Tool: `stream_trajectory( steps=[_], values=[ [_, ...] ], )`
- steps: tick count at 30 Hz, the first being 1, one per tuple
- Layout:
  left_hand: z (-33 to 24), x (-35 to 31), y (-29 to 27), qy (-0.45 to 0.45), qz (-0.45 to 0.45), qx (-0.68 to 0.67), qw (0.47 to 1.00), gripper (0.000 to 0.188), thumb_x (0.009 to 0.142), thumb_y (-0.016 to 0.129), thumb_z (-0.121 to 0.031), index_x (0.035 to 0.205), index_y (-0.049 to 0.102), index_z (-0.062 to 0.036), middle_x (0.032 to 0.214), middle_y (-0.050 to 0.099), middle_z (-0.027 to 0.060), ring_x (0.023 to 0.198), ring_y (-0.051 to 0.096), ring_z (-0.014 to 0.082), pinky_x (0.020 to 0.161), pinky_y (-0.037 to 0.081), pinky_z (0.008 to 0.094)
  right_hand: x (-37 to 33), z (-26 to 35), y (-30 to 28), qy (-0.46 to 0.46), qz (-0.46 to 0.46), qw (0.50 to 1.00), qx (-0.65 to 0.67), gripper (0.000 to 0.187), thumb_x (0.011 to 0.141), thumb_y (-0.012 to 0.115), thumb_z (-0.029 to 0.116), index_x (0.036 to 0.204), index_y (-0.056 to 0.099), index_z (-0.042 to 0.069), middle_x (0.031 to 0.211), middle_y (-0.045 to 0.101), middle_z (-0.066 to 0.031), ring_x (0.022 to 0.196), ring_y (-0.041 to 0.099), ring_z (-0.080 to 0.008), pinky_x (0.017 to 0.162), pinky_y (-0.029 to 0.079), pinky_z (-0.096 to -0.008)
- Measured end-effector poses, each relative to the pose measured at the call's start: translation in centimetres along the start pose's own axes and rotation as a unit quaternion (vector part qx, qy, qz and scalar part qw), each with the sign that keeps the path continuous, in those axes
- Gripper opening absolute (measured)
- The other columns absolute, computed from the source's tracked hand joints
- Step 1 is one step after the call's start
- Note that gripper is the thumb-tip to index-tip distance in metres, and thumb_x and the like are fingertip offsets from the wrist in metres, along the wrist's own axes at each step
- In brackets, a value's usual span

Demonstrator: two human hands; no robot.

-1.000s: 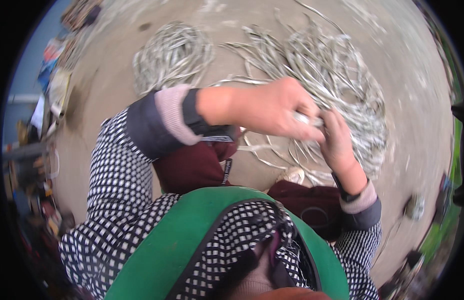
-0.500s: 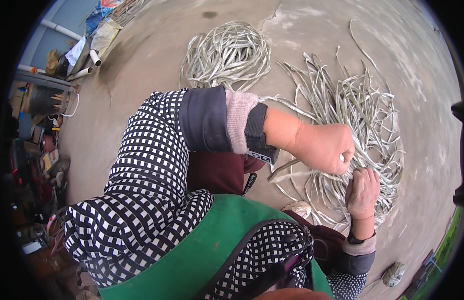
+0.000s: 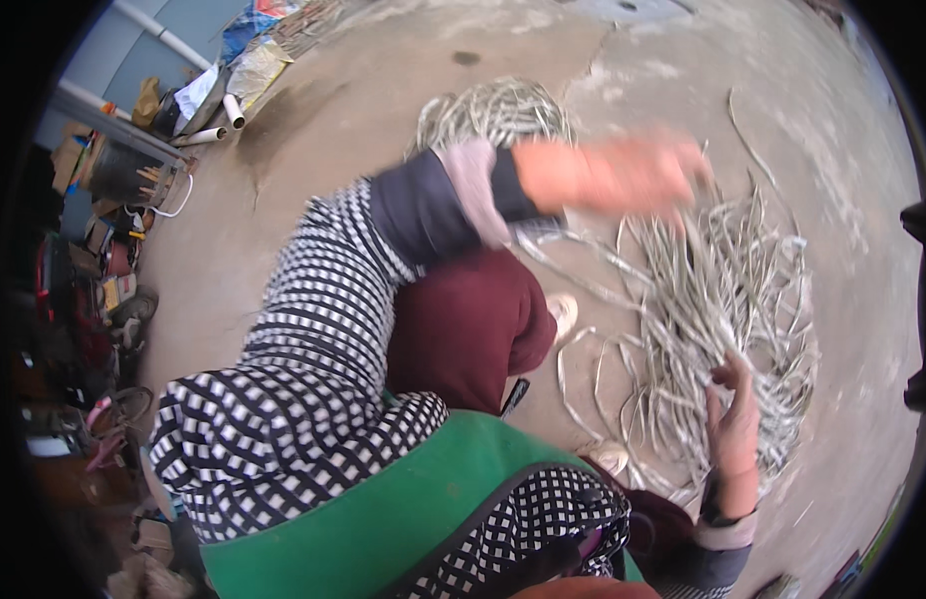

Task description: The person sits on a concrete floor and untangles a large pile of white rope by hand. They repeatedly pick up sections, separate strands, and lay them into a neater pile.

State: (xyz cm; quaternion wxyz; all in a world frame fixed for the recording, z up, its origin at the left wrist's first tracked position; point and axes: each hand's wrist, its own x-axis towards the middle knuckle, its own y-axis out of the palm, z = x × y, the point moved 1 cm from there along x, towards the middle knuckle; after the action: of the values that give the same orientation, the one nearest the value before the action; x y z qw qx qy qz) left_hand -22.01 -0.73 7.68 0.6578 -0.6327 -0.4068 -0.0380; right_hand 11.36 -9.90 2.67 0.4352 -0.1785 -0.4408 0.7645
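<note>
A tangled pile of silvery-grey flat strips (image 3: 682, 290) lies on the ground to my right front. My left hand (image 3: 632, 175) is stretched out above the pile's far edge. Motion smears its fingers, so whether it holds a strip cannot be made out. My right hand (image 3: 734, 419) is at the near side of the pile, thumb and fingers apart, close to the strips. A rounder coil of the same strips (image 3: 498, 112) lies farther off, partly hidden behind my left forearm. Loose strips trail between the two heaps.
Concrete ground (image 3: 333, 130) surrounds the strips. White pipes (image 3: 205, 135) and sacks (image 3: 258, 75) are at the far left. Assorted clutter (image 3: 98, 290) runs down the left side. A light shoe (image 3: 561, 314) shows beside my maroon-clad knee (image 3: 468, 319).
My left hand has risen and moved away from my right hand, toward the far side of the pile. The right hand's fingers have loosened apart. My view has shifted slightly.
</note>
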Motion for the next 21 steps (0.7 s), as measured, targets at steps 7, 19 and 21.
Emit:
stream_trajectory(
  steps=[7,19,21],
  values=[
    [14.9,-9.8,-6.1,-0.271,0.111,0.174,0.940,0.023,0.072,0.065,-0.011,0.095,0.065,-0.0077,0.131,0.049,0.0157,0.120,0.044,0.0358,0.098,0.038,0.0424,1.9,-8.0,-1.3,0.101,0.064,0.992,0.038,0.017,0.088,0.052,0.000,0.105,0.052,0.000,0.070,0.057,-0.0132,0.062,0.056,-0.0211,0.060,0.045,-0.0313],
    [16.2,-29.8,2.0,-0.515,0.473,0.166,0.695,0.044,0.072,0.047,0.011,0.110,0.062,-0.0052,0.145,0.035,0.0128,0.126,0.043,0.0305,0.103,0.039,0.0349,12.4,-18.7,8.4,0.085,0.241,0.950,0.177,0.008,0.090,0.052,0.001,0.096,0.053,-0.003,0.069,0.057,-0.0095,0.062,0.056,-0.0141,0.060,0.046,-0.0260],
    [16.0,-30.6,2.1,-0.547,0.466,0.179,0.672,0.043,0.074,0.045,0.009,0.111,0.062,-0.0054,0.144,0.035,0.0125,0.124,0.045,0.0312,0.102,0.040,0.0360,14.9,-19.0,9.9,0.043,0.212,0.962,0.164,0.007,0.091,0.050,0.000,0.097,0.053,-0.003,0.072,0.057,-0.0103,0.064,0.056,-0.0143,0.061,0.046,-0.0259]
  ],
)
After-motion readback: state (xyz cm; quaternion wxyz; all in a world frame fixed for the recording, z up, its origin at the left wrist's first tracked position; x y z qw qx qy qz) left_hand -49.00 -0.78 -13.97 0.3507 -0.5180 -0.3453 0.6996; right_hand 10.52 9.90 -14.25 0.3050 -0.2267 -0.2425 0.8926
